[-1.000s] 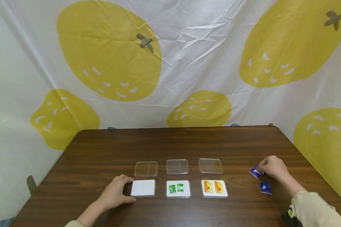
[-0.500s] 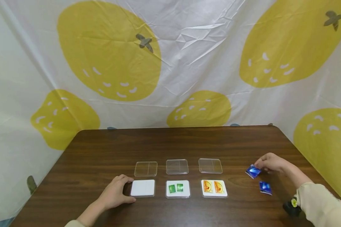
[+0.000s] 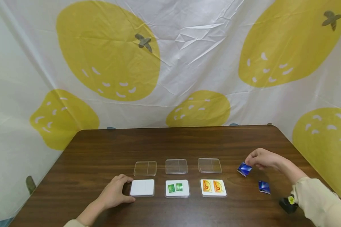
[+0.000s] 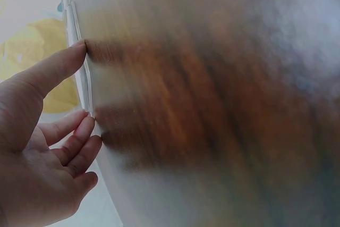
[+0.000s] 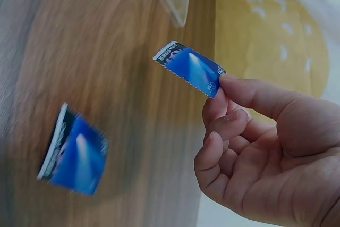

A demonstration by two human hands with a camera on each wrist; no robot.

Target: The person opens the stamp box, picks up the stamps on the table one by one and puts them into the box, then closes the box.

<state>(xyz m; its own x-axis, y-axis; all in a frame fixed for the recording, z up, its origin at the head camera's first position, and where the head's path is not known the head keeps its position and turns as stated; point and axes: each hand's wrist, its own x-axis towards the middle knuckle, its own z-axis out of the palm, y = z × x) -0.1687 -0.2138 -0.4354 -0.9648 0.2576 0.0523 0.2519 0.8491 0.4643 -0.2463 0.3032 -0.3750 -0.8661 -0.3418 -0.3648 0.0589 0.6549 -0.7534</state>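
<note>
Between the thumb and fingertips of my right hand is a blue postage stamp, lifted above the table and tilted. A second blue stamp lies on the wood below that hand. My left hand holds the left side of a shallow clear case with a white insert, thumb at the near corner and fingers at the far one. No stamp shows on this insert. In the middle, another case bears two green stamps. The rightmost case bears two orange stamps.
Three clear lids lie in a row behind the cases. The brown table ends at a hanging cloth printed with yellow fruit. By the right sleeve is a black object with a yellow flower.
My right hand has raised one blue stamp off the table and carried it left, away from the other stamp. The left hand stays at its case.
</note>
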